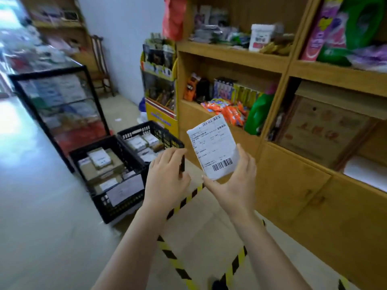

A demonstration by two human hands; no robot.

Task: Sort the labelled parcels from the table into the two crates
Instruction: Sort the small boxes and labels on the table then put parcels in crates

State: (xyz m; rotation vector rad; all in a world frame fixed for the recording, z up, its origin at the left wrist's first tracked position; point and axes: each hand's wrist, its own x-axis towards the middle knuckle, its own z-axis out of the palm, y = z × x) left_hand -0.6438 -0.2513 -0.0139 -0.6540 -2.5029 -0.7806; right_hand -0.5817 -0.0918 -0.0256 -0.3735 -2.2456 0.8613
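**A:** So, head view. Where does the sort stand?

**B:** Mid-sort, I'd judge. The right hand (232, 185) pinches a flat white parcel (213, 146) by its edges, label toward the camera, in the air just right of the crates. The left hand (167, 174) has its fingers curled round a dark pen (182, 165).

**A:** And the crates?

**B:** The near crate (109, 208) and far crate (167, 139) sit side by side on the floor. Both already hold several labelled boxes. The table is not in view, so I cannot tell how much is left.

**A:** Room to move?

**B:** There is open floor left of the crates, with a glass cabinet (58, 105) just behind them. Wooden shelves (230, 53) crowd the right. Striped tape (182, 203) runs below the hands. The way down-left to either crate looks open, though the left hand lies between and the rims need minding.
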